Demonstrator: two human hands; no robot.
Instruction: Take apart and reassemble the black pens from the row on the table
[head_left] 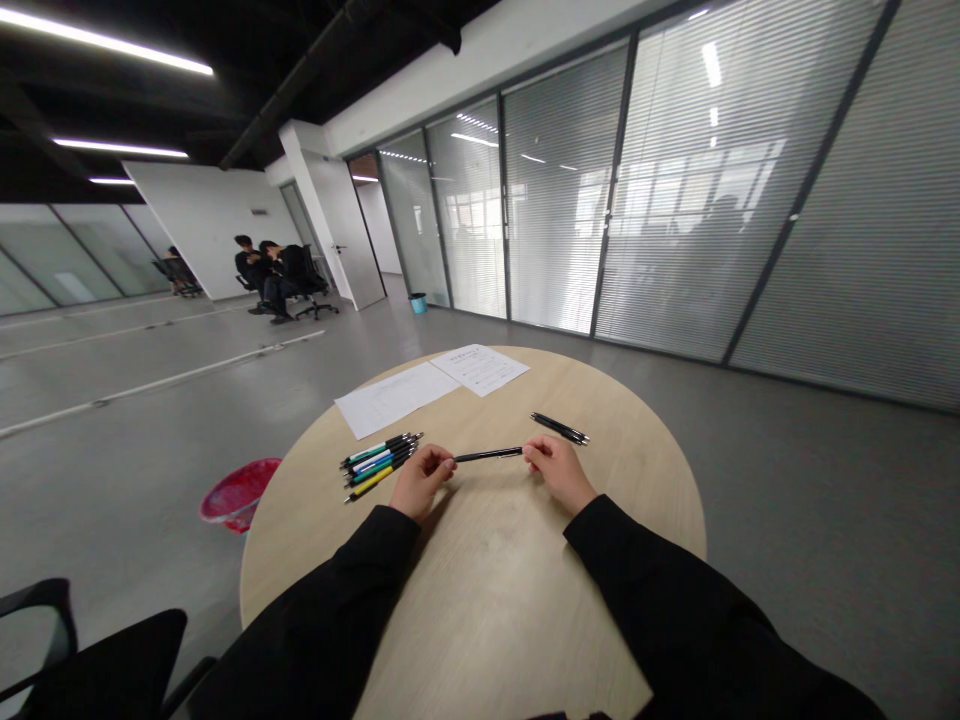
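Observation:
My left hand [421, 480] and my right hand [559, 472] hold a slim black pen [487, 454] level between them, one end in each hand's fingertips. Both hands rest just above the light wood round table [487, 570]. Left of my left hand lies a bunch of several pens [379, 466] with green, blue, white and yellow barrels. A pair of black pens [559, 428] lies beyond my right hand, not touching it. Farther off lie two white printed sheets [396, 400] [480, 369], overlapping slightly at the table's far edge.
A red wastebasket [240, 495] stands on the grey floor left of the table. A black chair [97, 665] sits at lower left. Two seated people [270, 280] are far back by a white wall, and a glass partition with blinds [555, 200] runs along the right.

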